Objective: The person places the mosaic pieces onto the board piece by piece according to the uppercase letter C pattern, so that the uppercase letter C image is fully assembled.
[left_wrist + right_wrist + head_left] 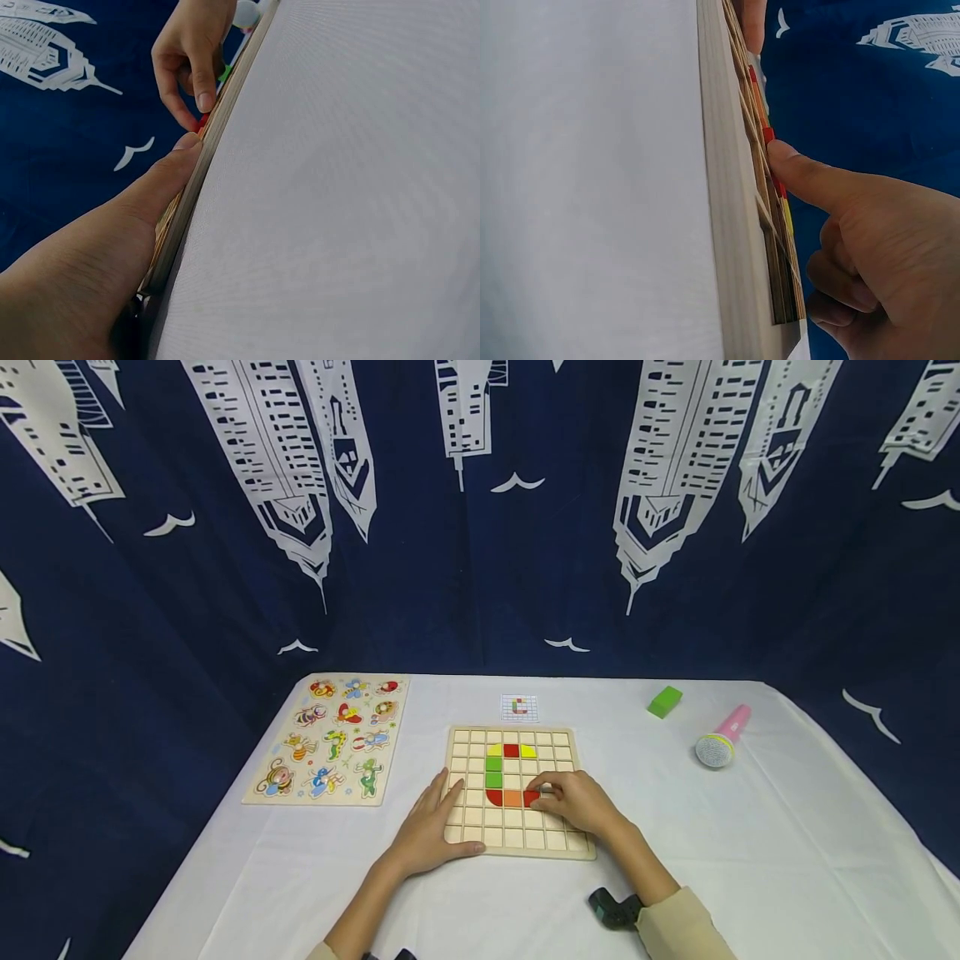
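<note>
A wooden grid board [517, 839] lies on the white table, with coloured pieces set in some of its square cells. My left hand [426, 833] rests spread at the board's near left corner, its fingers on the left side and its thumb [176, 161] on the near rim. With the thumb and fingers of my right hand [577, 800], I pinch a red block [530, 797] at a cell beside an orange block [513, 798]. A red rounded block [493, 797], green blocks [493, 772], another red block [512, 751] and two yellow blocks [528, 751] sit in other cells.
A small pattern card [519, 708] lies behind the board. To the left is an insect picture puzzle [330, 739]. A green block [664, 702] and a pink toy microphone [723, 739] lie at the right. Behind the table hangs a dark blue printed cloth [465, 568].
</note>
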A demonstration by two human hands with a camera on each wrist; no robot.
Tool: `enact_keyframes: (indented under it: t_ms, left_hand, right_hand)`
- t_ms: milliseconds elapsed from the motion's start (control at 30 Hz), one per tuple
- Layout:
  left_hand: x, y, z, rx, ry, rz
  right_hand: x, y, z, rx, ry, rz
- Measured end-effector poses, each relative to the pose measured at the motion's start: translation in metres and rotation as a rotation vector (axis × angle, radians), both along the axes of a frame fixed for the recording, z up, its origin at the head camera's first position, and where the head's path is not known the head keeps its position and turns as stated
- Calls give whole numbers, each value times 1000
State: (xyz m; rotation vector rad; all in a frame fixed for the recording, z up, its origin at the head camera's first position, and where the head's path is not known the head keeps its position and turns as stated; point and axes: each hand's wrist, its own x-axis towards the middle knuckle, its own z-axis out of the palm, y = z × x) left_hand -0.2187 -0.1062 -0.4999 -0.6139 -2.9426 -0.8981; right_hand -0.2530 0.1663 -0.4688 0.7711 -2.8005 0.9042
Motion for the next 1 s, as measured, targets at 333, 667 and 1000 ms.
enact_keyframes:
  t_ms: [333, 667, 1000]
  left_hand:
    - [1, 1, 1, 14, -3, -5]
    - [0, 2, 1, 17, -8, -9]
    - [-10, -12, 34, 201, -160, -57]
  right_hand:
    - [2, 3, 0, -2, -12, -14]
    - [7, 22, 8, -63, -72, -124]
    - [7, 57, 39, -88, 83, -283]
